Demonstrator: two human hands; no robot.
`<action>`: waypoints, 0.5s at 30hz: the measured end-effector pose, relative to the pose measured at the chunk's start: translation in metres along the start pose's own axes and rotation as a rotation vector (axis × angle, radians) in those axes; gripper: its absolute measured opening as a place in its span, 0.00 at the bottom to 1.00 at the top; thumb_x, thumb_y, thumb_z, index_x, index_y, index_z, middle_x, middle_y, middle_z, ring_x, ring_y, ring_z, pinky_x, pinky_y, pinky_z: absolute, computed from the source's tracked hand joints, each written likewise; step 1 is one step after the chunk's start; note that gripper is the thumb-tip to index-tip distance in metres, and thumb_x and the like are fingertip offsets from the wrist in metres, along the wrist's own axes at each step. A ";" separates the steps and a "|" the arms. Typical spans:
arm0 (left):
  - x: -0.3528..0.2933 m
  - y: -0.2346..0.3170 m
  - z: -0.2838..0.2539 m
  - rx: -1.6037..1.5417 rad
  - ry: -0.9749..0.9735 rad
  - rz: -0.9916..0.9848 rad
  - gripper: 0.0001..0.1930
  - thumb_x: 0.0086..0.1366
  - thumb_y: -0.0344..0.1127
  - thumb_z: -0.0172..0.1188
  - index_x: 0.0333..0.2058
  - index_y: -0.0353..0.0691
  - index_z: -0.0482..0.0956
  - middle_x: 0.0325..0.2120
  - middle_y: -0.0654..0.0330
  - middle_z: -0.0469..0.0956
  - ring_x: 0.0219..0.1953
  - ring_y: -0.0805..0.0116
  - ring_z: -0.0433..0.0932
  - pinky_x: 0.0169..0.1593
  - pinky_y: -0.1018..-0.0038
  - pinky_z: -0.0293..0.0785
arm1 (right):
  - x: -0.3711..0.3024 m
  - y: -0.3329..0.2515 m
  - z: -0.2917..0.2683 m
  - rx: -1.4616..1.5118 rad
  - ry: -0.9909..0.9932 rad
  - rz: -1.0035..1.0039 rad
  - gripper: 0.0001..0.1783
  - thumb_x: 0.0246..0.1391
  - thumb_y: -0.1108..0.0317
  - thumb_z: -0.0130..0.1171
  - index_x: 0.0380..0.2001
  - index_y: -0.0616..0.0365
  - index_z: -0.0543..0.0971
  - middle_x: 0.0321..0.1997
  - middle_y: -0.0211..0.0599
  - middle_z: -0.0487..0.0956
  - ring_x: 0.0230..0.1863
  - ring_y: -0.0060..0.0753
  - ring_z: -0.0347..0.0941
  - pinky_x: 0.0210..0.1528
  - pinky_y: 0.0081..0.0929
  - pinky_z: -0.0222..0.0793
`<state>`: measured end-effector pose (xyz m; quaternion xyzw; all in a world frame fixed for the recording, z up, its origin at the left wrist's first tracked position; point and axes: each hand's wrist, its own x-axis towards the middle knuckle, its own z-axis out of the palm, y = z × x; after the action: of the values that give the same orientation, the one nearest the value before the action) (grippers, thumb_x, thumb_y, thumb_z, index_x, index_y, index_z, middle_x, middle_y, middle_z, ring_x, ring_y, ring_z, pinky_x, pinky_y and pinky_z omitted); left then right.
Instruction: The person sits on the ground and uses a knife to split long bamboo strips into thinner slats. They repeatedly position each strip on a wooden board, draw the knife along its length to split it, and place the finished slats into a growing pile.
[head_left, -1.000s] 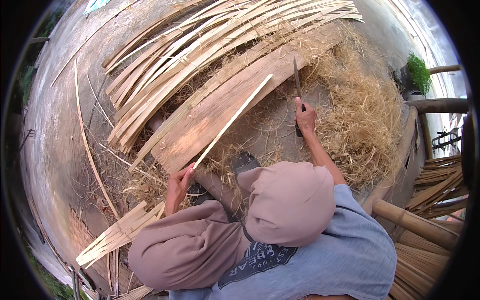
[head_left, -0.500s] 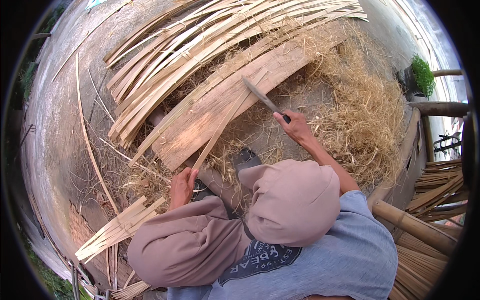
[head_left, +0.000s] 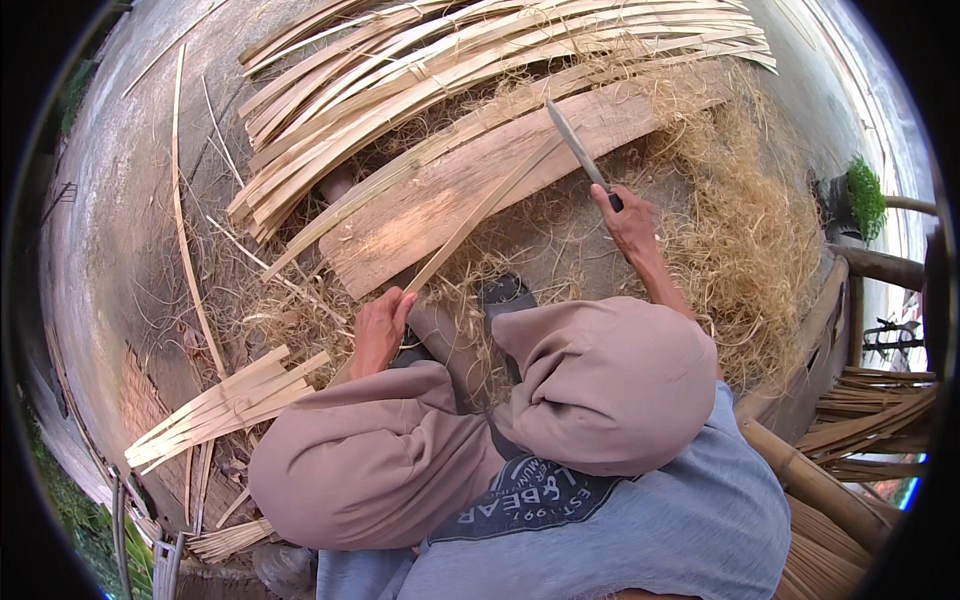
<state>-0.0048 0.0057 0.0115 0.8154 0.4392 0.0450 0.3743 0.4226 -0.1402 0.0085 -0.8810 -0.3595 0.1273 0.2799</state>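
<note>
My left hand [head_left: 380,325] is closed on the near end of a thin bamboo strip [head_left: 470,222]. The strip slants away to the right across a wide wooden plank [head_left: 390,228]. In my right hand [head_left: 630,222] is a knife [head_left: 573,143], gripped by its dark handle, its long blade pointing up and to the left. The blade is over the plank, close to the strip's far end; whether they touch, I cannot tell.
Beyond the plank lies a broad stack of bamboo strips [head_left: 400,95]. Curly shavings [head_left: 740,220] heap on the right. A smaller bundle of strips [head_left: 225,405] rests at the left, near my knee. Bamboo poles [head_left: 815,485] and more strips [head_left: 880,420] stand at the right edge.
My right hand and the knife have moved up and right, off the strip toward its far end. The left hand has shifted slightly up with the strip. The whole view has tilted a little.
</note>
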 end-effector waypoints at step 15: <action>-0.059 -0.029 -0.041 0.104 -0.035 -0.300 0.25 0.69 0.53 0.65 0.28 0.34 0.76 0.16 0.48 0.69 0.17 0.54 0.64 0.26 0.57 0.60 | -0.012 -0.037 0.038 0.097 -0.213 0.082 0.36 0.63 0.38 0.61 0.22 0.65 0.78 0.18 0.55 0.75 0.23 0.51 0.74 0.31 0.45 0.68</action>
<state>-0.0768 -0.0059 0.0373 0.7597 0.5511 -0.0487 0.3418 0.3770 -0.1120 -0.0008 -0.8618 -0.3445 0.2488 0.2770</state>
